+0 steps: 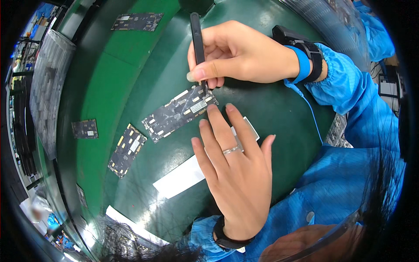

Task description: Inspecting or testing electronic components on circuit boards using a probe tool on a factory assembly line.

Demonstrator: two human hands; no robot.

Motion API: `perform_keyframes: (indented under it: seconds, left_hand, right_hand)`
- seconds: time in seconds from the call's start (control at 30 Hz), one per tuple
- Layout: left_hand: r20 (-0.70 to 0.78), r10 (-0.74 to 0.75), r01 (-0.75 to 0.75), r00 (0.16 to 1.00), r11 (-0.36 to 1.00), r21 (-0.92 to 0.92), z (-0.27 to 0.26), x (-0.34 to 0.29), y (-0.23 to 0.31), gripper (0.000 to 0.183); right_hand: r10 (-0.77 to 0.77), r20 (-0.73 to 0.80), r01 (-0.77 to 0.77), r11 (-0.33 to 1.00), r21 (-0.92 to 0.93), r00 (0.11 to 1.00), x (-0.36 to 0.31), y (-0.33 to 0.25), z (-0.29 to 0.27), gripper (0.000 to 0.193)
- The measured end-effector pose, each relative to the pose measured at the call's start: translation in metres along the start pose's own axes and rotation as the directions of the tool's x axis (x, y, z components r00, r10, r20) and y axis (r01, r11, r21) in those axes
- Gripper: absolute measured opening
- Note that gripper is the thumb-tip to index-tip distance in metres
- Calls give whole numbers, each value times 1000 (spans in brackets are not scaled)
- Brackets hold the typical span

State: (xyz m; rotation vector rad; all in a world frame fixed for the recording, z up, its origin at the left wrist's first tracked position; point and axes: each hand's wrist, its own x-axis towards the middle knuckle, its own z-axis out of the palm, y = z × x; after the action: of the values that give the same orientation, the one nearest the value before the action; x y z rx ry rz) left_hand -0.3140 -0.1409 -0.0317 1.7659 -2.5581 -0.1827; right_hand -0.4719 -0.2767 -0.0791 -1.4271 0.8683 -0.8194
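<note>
My right hand [244, 54] grips a pair of black tweezers [197, 39], held nearly upright with the tip down on the right end of a long dark circuit board [172, 114]. My left hand [238, 161] lies flat with its fingers spread, palm down. One of its fingertips touches the board's edge near the tweezer tip. Beneath this hand are a white strip [180, 177] and a small white-edged piece [252, 127], both partly hidden. A shorter circuit board [127, 151] rests to the left of the long one.
More circuit boards lie farther off: one at the back [137, 22] and a small one [85, 129] at the left. Clear plastic trays [50, 87] stand along the left side, others [325, 19] at the back right. A blue cord [310, 111] runs from my right wrist band.
</note>
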Motion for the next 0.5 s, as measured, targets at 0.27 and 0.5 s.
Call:
perform_keyframes:
  seconds: [0.27,0.5]
  left_hand:
    - [31,5,-3,1000,998,-69,7,4,1,81]
    - [49,-1,2,999,1000,-24,7,5,3,81]
  right_hand:
    - [19,-82,-21,999,-27,996,-11,1,-3,22]
    - [16,-28,-19,996,-87,999,-11,1,-4,15]
